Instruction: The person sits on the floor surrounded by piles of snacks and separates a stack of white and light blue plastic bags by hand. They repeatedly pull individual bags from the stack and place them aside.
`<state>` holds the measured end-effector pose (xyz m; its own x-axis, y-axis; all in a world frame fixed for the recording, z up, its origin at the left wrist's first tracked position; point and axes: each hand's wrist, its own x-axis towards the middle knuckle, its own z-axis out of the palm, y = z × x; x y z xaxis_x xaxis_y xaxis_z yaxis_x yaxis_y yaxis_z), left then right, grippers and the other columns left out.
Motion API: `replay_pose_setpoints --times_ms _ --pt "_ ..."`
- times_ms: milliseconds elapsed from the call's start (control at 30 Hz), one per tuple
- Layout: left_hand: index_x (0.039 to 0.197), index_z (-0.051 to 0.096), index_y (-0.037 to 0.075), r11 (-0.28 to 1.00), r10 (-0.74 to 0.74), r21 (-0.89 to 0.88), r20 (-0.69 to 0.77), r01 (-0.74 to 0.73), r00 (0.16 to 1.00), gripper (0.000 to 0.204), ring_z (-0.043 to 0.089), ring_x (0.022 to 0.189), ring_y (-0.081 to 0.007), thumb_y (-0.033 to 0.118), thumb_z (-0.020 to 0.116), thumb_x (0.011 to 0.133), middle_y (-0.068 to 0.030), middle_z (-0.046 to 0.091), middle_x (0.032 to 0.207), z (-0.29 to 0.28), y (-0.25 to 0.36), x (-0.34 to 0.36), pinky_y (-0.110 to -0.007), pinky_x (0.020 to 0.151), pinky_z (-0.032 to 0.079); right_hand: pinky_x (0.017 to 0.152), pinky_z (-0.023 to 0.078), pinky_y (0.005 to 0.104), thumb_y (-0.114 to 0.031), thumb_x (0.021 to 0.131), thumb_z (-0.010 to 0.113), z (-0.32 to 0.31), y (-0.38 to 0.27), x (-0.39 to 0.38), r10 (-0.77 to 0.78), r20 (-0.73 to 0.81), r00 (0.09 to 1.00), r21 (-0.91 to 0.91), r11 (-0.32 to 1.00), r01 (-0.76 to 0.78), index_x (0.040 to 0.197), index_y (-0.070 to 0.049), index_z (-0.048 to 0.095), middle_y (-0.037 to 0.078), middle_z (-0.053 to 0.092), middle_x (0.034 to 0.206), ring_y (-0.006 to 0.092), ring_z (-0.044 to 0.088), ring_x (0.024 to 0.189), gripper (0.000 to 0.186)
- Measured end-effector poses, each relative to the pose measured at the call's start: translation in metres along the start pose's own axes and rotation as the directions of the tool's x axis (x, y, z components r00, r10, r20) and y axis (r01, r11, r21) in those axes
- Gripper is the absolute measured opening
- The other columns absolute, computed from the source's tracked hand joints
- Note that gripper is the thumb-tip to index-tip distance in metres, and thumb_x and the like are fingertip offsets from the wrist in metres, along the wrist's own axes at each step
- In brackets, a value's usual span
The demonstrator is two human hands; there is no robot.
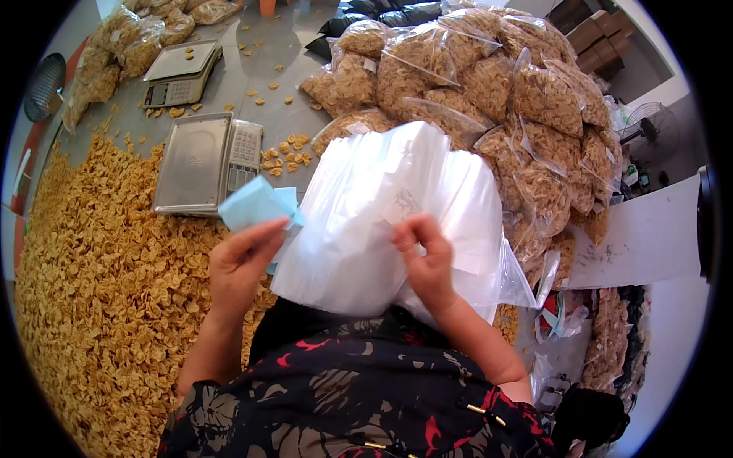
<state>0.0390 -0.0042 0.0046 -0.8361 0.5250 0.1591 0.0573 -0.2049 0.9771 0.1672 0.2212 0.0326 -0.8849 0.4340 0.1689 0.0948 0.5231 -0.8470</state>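
Note:
My left hand [246, 256] pinches a light blue paper slip [253, 200] at the left side of a thick stack of clear plastic bags [343, 229], which lies just in front of my body. More blue paper shows behind the pinched slip. My right hand [420, 256] is over the middle of the bags, its fingers curled together; whatever is between them, if anything, is too unclear to name. A steel-topped digital scale [191, 164] sits beyond my left hand, beside a wide heap of golden flakes [107, 282].
A second scale [175, 69] stands farther back. Filled bags of flakes [557, 99] are piled at the right and back left [130, 46]. Black bags [382, 17] lie behind. Fans [46, 88] stand at both sides. A white board [634, 237] is at the right.

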Motion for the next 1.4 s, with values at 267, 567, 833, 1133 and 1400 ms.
replay_pose_setpoints --times_ms 267,567,833,1133,1400 --pt "0.125 0.059 0.001 0.997 -0.028 -0.081 -0.138 0.017 0.990 0.033 0.057 0.096 -0.0065 0.002 0.060 0.092 -0.0039 0.063 0.114 0.021 -0.012 0.008 -0.020 0.085 0.045 0.060 0.043 0.0272 -0.017 0.090 0.064 0.006 0.010 -0.013 0.047 0.021 0.999 -0.082 0.996 -0.045 0.093 -0.001 0.063 0.002 0.058 0.075 0.0116 0.054 0.069 0.016" --pt "0.133 0.049 0.001 0.696 -0.507 -0.410 0.300 0.589 0.808 0.045 0.056 0.110 -0.0175 0.031 0.048 0.100 -0.0100 0.057 0.127 0.055 -0.044 0.006 -0.030 0.095 0.045 0.062 0.044 0.0216 -0.001 0.086 0.065 0.003 0.012 -0.034 0.035 -0.003 0.999 0.172 0.985 -0.034 0.087 0.000 0.063 0.000 0.060 0.075 0.0055 0.051 0.066 0.003" --pt "0.097 0.070 0.001 0.797 -0.490 -0.300 0.184 0.524 0.852 0.020 0.063 0.076 -0.0084 0.018 0.071 0.087 -0.0033 0.069 0.089 0.051 -0.013 0.004 -0.024 0.069 0.050 0.063 0.047 0.0219 -0.005 0.087 0.066 0.001 0.001 -0.040 0.063 0.008 0.998 0.185 0.981 -0.064 0.089 0.001 0.064 0.005 0.064 0.077 0.0091 0.057 0.068 0.006" --pt "0.089 0.071 0.001 0.874 -0.429 -0.217 0.073 0.434 0.900 0.014 0.061 0.069 -0.0078 0.015 0.072 0.086 -0.0023 0.069 0.081 0.050 -0.006 0.010 -0.022 0.065 0.048 0.074 0.050 0.0247 -0.009 0.096 0.054 -0.066 0.000 -0.071 0.356 -0.260 0.898 0.491 0.849 -0.194 0.101 -0.001 0.059 0.007 0.067 0.089 0.0118 0.062 0.080 0.010" --pt "0.102 0.068 0.000 0.830 -0.457 -0.389 -0.066 0.399 0.887 0.017 0.064 0.080 -0.0092 0.010 0.066 0.089 -0.0045 0.069 0.093 0.002 -0.045 0.023 -0.023 0.073 0.052 0.089 0.053 0.0389 -0.010 0.091 0.054 -0.128 0.054 -0.183 0.853 -0.170 0.493 0.985 0.151 0.077 0.112 0.000 0.054 0.016 0.061 0.114 0.0242 0.062 0.099 0.024"
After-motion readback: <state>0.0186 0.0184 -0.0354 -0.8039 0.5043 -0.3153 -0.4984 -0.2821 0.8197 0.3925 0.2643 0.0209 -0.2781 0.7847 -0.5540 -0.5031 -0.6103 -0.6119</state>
